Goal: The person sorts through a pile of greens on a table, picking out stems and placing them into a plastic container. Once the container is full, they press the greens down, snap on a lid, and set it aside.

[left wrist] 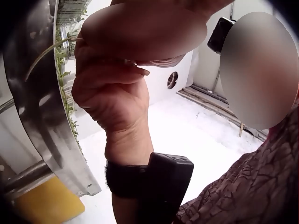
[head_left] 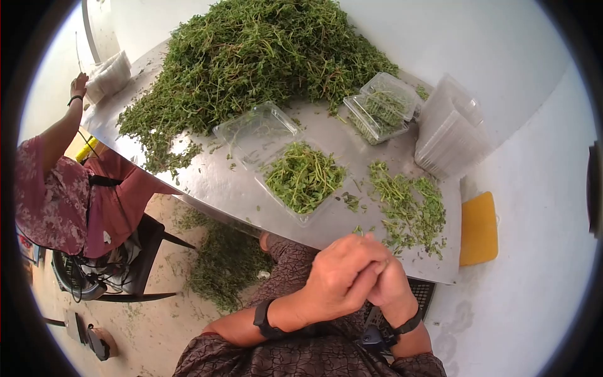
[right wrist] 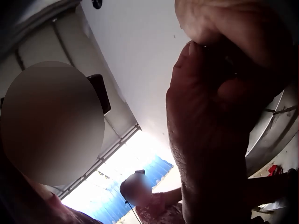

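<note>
My two hands are clasped together just below the near edge of the steel table [head_left: 213, 182]. The left hand [head_left: 342, 276] lies on top, its fingers curled over the right hand [head_left: 391, 286]. In the left wrist view the right hand [left wrist: 112, 93] shows curled fingers under the left hand [left wrist: 140, 28]. A thin green stem [left wrist: 44, 53] arcs from beside them to the table edge; I cannot tell whether it is held. An open clear clamshell box [head_left: 304, 179] filled with green herb sprigs lies on the table in front of my hands, its lid [head_left: 254, 132] empty.
A big herb pile [head_left: 251, 56] covers the far table. Loose sprigs [head_left: 408, 207] lie right of the box. A second clamshell [head_left: 380, 107] and a stack of empty containers [head_left: 452, 129] stand at the right. Another person [head_left: 53, 188] sits at the left. Herb scraps [head_left: 226, 264] litter the floor.
</note>
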`<action>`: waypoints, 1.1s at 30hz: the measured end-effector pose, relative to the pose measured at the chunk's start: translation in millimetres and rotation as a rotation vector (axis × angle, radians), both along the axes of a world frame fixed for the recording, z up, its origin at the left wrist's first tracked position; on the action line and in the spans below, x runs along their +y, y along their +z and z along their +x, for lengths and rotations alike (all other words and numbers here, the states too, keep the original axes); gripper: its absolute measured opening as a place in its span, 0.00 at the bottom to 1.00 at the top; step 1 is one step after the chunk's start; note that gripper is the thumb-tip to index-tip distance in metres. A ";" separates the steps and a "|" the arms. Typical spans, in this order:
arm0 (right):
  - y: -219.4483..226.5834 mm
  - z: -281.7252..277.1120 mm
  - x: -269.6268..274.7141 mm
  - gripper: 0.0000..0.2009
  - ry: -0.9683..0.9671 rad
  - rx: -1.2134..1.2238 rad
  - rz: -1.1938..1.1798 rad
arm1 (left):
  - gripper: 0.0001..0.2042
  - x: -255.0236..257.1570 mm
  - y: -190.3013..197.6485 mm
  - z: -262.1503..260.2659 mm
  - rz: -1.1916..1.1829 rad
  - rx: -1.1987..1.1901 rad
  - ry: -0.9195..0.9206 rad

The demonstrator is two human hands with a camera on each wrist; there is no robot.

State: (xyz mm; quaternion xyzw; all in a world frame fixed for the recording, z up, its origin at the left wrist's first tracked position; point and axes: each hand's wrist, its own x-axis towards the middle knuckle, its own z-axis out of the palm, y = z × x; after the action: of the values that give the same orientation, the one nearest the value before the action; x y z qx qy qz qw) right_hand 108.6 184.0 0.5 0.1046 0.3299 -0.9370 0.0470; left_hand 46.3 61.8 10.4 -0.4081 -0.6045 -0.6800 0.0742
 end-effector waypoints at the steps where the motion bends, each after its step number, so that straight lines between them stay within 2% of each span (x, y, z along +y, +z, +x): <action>1: 8.1 0.6 -3.2 0.17 -0.081 -0.107 0.066 | 0.09 3.9 1.1 0.5 -0.026 0.093 0.015; 2: 5.5 2.2 -0.2 0.17 -0.078 -0.106 0.063 | 0.11 6.5 1.0 1.2 -0.051 0.186 0.029; 4: 1.9 3.5 8.2 0.20 -0.104 -0.015 -0.068 | 0.13 9.0 2.1 3.0 -0.085 0.183 0.016; 6: 10.0 3.2 11.8 0.19 -0.141 -0.006 -0.004 | 0.11 11.2 9.3 2.7 -0.045 0.261 0.071; 8: 19.7 2.3 24.2 0.18 -0.216 -0.164 0.292 | 0.11 8.1 8.7 -0.4 -0.009 0.270 0.088; 9: 27.6 1.0 38.8 0.16 -0.154 -0.178 0.342 | 0.10 4.9 7.9 -2.7 0.029 0.278 0.101; 10: 35.6 -1.6 52.7 0.16 -0.151 -0.177 0.340 | 0.10 -1.2 6.3 -5.2 0.027 0.279 0.104; 12: 50.1 -10.2 71.8 0.15 -0.210 -0.063 0.723 | 0.07 -21.0 1.0 -11.1 0.001 0.275 0.198; 13: 55.4 -17.8 70.7 0.15 -0.214 -0.066 0.720 | 0.06 -32.0 -2.9 -13.5 -0.021 0.256 0.264; 15: 63.0 -31.3 67.6 0.15 -0.485 -0.207 1.573 | 0.05 -51.6 -7.3 -22.1 -0.044 0.233 0.425; 16: 62.1 -33.8 68.8 0.15 -0.489 -0.217 1.572 | 0.06 -60.7 -8.6 -27.2 -0.048 0.224 0.521; 18: 57.0 -36.2 70.7 0.19 -0.709 -0.117 2.267 | 0.06 -77.5 -23.4 -42.2 -0.023 0.153 0.644; 19: 58.4 -36.4 69.4 0.19 -0.708 -0.123 2.268 | 0.06 -83.7 -29.7 -51.1 -0.023 0.150 0.640; 21: 65.0 -36.0 63.4 0.20 -0.584 -0.042 2.017 | 0.11 -91.5 -37.3 -67.0 0.149 -0.097 0.697; 22: 65.4 -36.5 56.4 0.20 -0.583 -0.049 2.020 | 0.11 -93.3 -35.5 -71.8 0.148 -0.102 0.693; 24: 63.5 -38.7 35.8 0.20 -0.410 0.261 1.966 | 0.16 -94.6 -25.9 -83.0 0.158 -0.348 0.662; 25: 61.0 -40.0 29.0 0.20 -0.411 0.252 1.972 | 0.21 -96.2 -28.5 -91.1 0.154 -0.335 0.602; 27: 56.1 -44.3 17.2 0.20 -0.345 0.413 1.927 | 0.22 -91.5 -29.3 -100.5 0.192 -0.359 0.558; 29: 53.9 -48.0 5.9 0.21 -0.322 0.431 1.961 | 0.26 -89.6 -31.2 -108.4 0.213 -0.386 0.484; 33: 51.1 -53.6 -10.3 0.22 -0.216 0.438 1.986 | 0.25 -78.7 -29.9 -115.4 0.223 -0.432 0.450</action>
State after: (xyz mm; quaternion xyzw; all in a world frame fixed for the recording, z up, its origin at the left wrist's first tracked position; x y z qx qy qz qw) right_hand 55.0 173.7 51.6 -0.0481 0.9476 -0.2385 -0.2072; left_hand -69.1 -16.9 -19.5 -0.1003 -0.6030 -0.7795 0.1369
